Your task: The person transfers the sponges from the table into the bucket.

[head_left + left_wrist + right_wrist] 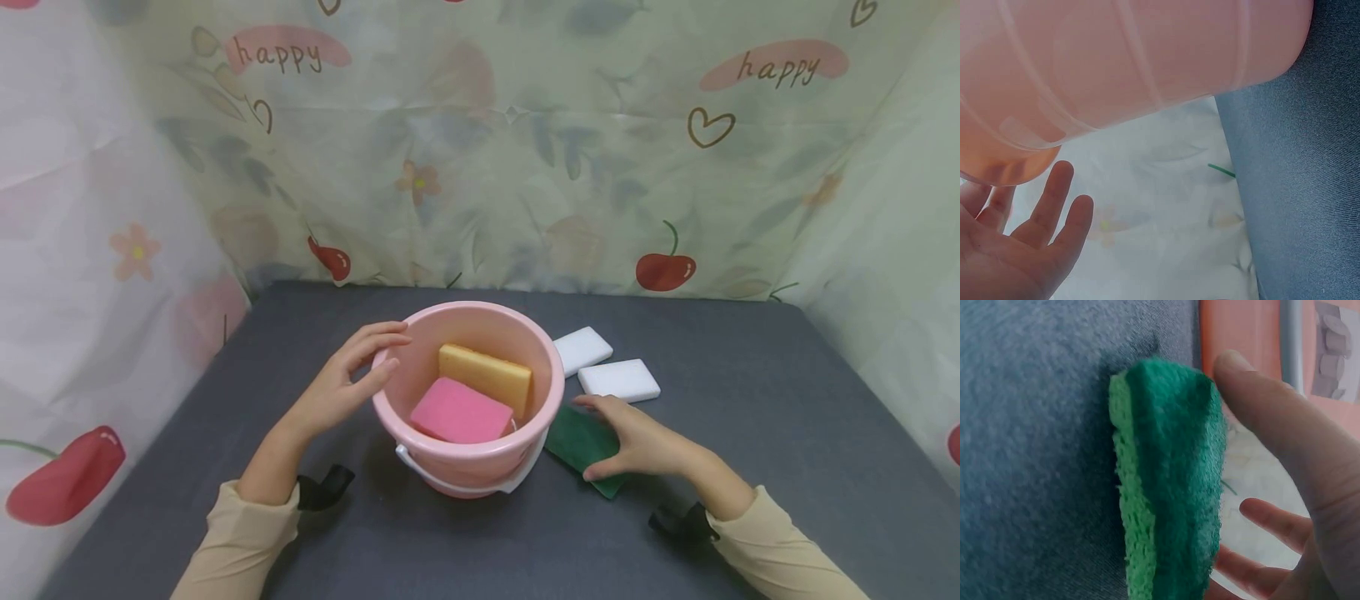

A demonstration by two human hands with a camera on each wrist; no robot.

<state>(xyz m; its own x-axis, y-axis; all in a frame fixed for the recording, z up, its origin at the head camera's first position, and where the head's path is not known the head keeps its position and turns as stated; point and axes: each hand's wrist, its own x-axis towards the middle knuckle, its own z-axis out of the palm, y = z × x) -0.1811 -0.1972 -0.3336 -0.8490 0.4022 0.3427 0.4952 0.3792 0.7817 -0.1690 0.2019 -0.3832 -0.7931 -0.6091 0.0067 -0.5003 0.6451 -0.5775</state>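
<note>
A pink bucket [465, 467] stands upright mid-table, its white handle [468, 483] hanging down in front. Inside it lie a pink sponge [461, 411] and a yellow sponge [485, 375]. My left hand [348, 375] is at the bucket's left rim, fingers extended; whether they touch it I cannot tell. In the left wrist view those fingers [1054, 194] are beside the rim. Over a green sponge [581, 442] with a dark scouring face hovers my right hand [645, 437], thumb and fingers spread. The right wrist view shows the green sponge [1175, 481] on the cloth, not gripped.
Two white sponges [618, 380] lie behind the green one, right of the bucket; the farther [581, 350] is partly hidden by it. Dark grey cloth [750, 375] covers the table. Printed curtains [510, 167] enclose the back and sides.
</note>
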